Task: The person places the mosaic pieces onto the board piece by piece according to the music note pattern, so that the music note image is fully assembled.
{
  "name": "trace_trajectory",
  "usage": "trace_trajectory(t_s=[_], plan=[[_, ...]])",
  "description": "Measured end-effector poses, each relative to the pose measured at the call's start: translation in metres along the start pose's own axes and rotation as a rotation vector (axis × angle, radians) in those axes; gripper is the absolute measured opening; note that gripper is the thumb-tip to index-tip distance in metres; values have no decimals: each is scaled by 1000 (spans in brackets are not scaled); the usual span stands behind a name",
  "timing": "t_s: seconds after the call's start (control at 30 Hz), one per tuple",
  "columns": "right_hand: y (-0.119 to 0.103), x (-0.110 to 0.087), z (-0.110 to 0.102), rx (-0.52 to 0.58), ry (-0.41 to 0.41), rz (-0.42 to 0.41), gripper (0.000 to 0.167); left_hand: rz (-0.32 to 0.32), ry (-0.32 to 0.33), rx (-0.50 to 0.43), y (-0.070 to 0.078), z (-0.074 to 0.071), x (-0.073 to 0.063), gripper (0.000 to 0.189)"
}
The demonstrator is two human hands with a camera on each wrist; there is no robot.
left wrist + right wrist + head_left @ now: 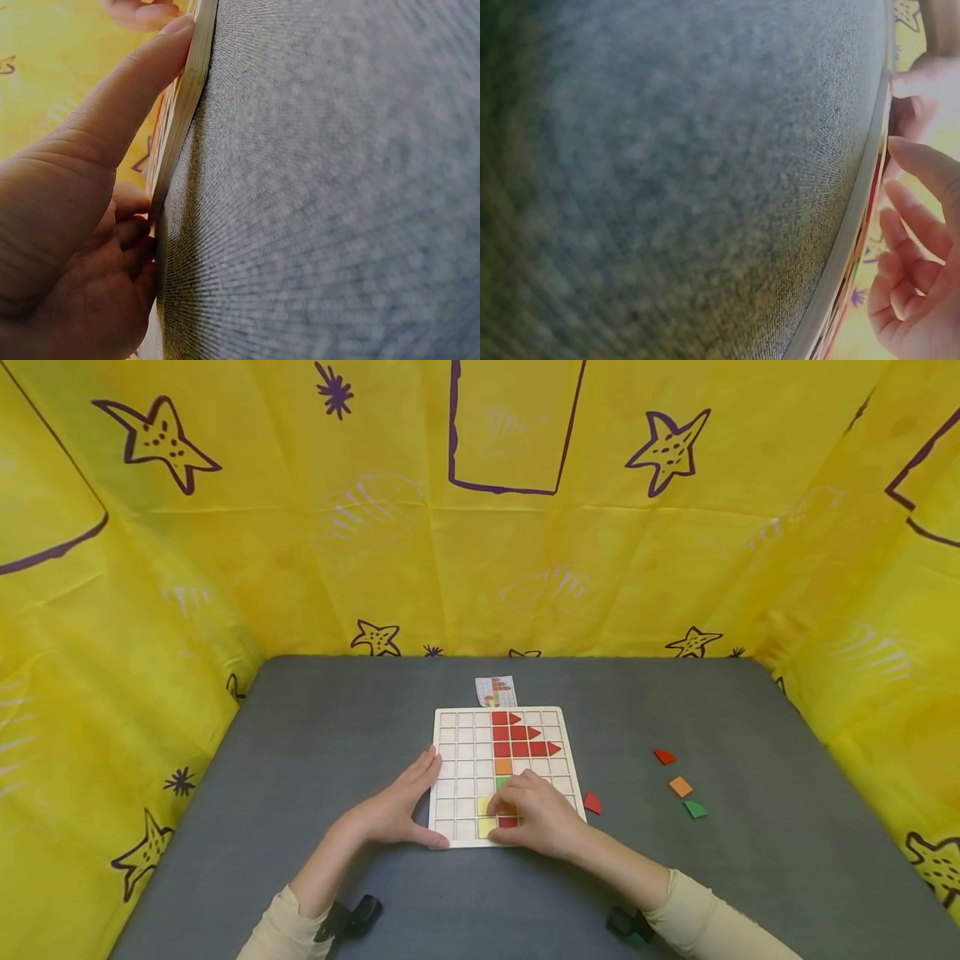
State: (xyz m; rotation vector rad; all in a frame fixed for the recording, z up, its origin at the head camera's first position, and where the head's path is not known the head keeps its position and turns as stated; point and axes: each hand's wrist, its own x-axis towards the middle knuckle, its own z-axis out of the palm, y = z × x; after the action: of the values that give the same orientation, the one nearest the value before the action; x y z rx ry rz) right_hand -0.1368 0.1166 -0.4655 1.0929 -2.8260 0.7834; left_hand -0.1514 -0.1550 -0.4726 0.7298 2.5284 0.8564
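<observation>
A pale grid board [456, 777] lies on the table with colored tiles in its cells. Red squares [500, 733] and red triangles [554, 749] form three rows; below them are an orange tile [503, 767], a green tile [501, 782] and yellow tiles. My left hand [393, 806] rests along the board's left side, thumb at the near corner and fingers extended up the edge. With thumb and index finger, my right hand [540, 817] pinches a yellow square tile [483, 828] in the bottom row. Beside it, a dark red tile [507, 822] is partly hidden by that hand.
A small pattern card [486, 691] lies behind the board. To the right are a red quarter-round piece [592, 802], another red piece [664, 757], an orange square [680, 787] and a green quarter-round [695, 809]. Yellow cloth [420, 552] hangs around the grey table [337, 710].
</observation>
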Motion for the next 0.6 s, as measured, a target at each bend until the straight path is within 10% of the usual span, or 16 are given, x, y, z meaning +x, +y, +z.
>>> trace_trajectory(t_s=[0.6], plan=[[6,-6,-7,68,0,-26,16,-10,-3,-10,3,0,0,124]])
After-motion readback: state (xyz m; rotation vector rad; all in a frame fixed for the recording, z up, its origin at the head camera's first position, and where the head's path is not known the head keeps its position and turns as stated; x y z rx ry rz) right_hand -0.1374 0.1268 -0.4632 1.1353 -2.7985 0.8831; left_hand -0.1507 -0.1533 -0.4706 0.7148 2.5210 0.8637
